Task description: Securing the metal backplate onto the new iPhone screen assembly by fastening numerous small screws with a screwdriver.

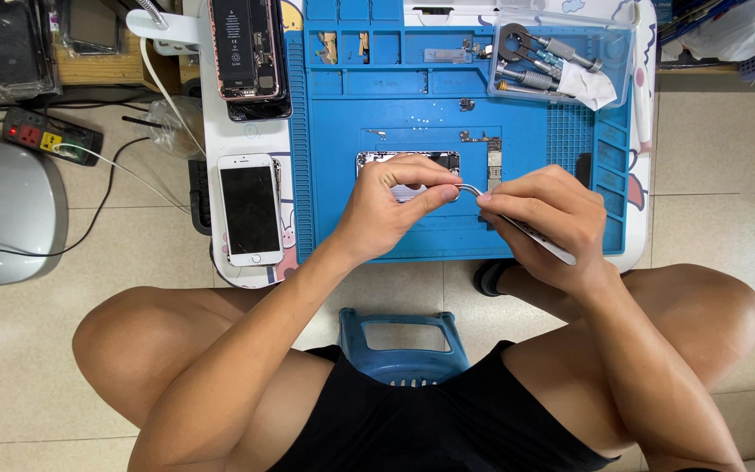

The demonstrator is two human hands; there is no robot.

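A person seated on a blue stool [403, 347] bends over a low table [246, 140] covered by a blue mat [412, 105]. The left hand [392, 205] rests over an opened phone [412, 163] lying near the middle of the mat, its fingers curled and thumb pressed down beside the tip of the tweezers [517, 225]. The right hand [552, 223] pinches those bent metal tweezers between thumb and fingers, the tip pointing left to meet the left thumb just over the phone's lower edge — what the tip grips, if anything, cannot be made out.

Small parts [493, 156] lie on the mat just right of the phone. A clear box [561, 57] of screwdrivers and a white cloth sits at the mat's far right corner. Left of the mat, a white phone [251, 208] lies face up on the table, and beyond it another phone [246, 48] lies with its battery exposed. A power strip [50, 135] sits on the tiled floor at left — beside it, a grey rounded casing [6, 210].
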